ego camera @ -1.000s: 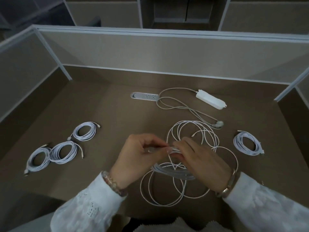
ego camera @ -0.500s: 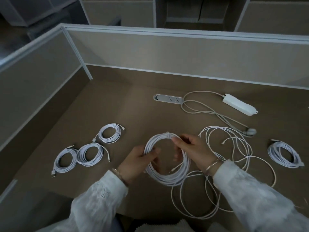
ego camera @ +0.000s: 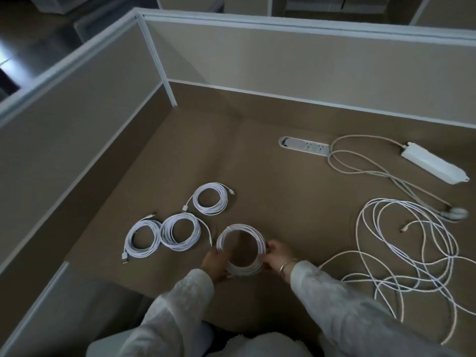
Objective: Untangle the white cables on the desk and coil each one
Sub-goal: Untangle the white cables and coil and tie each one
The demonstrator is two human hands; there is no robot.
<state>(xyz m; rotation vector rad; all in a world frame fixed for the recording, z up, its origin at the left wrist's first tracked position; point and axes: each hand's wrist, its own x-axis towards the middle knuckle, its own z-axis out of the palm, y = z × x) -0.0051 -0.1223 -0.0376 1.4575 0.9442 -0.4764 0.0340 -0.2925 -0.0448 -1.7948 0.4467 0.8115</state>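
A freshly wound white cable coil (ego camera: 223, 240) lies low over the brown desk (ego camera: 270, 191), held on both sides. My left hand (ego camera: 215, 264) grips its near left edge and my right hand (ego camera: 277, 253) pinches its right edge. To the left sit three finished white coils: one (ego camera: 142, 239) at far left, one (ego camera: 180, 231) beside it, one (ego camera: 210, 198) behind them. On the right a loose tangle of white cable (ego camera: 409, 251) sprawls over the desk.
A desk socket panel (ego camera: 305, 146) is set into the desk at the back. A white power strip (ego camera: 434, 166) with its grey cord (ego camera: 360, 163) and plug (ego camera: 457, 213) lies at the right. Beige partition walls (ego camera: 283, 65) close the desk at the back and left.
Both hands have carried the wound coil leftward and lowered it toward the desk next to the three finished coils. The view has swung left, so the coil at far right is out of frame.
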